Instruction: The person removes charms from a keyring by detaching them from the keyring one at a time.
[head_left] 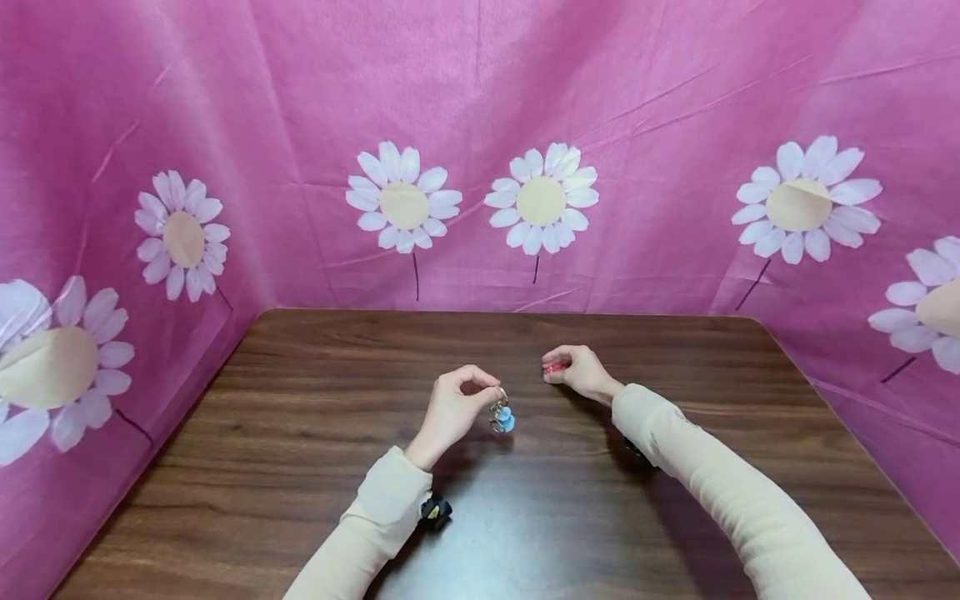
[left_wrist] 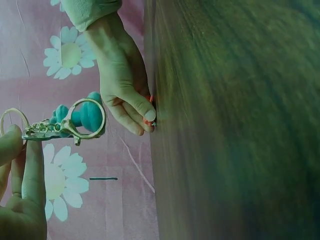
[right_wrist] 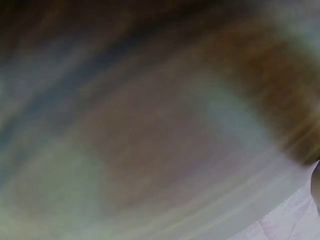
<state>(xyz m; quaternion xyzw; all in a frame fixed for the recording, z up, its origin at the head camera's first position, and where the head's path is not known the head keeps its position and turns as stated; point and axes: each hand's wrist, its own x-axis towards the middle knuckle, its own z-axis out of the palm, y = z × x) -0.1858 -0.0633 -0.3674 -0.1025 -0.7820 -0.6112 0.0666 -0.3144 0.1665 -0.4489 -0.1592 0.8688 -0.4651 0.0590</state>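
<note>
My left hand [head_left: 448,410] is above the middle of the table, pinching a keychain [left_wrist: 91,117] by its gold ring between thumb and fingers. From it hang a short gold chain, a large gold clasp and a rounded light-blue charm [head_left: 505,419]. Farther back and to the right, my right hand [head_left: 582,375] rests low at the tabletop. Its thumb and fingers pinch a small red object [head_left: 554,367], mostly covered by the fingers; I cannot tell its kind. The right wrist view is blurred and largely blocked by something close to the lens.
A dark brown wood-grain table [head_left: 315,433] lies under both hands. Pink cloth [head_left: 465,67] printed with white daisies hangs along its back and both sides. A black wrist device [head_left: 436,511] sits at the left cuff.
</note>
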